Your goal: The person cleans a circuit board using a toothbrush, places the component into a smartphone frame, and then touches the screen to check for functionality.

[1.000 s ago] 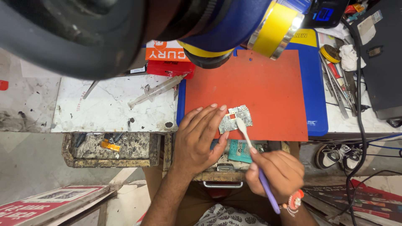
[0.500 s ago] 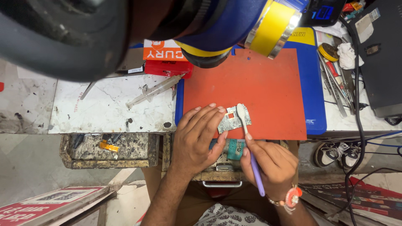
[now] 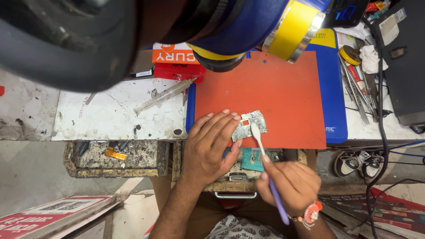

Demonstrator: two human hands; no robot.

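While the left hand (image 3: 210,148) pins the small circuit board (image 3: 249,125) flat on the orange mat (image 3: 283,97) with fingers together, the right hand (image 3: 292,186), fingers clamped on a brush (image 3: 265,163), lies just near of it, brush head touching the board's right edge.

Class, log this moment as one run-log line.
left hand: pins circuit board | right hand: holds brush, head on board | surface: orange mat
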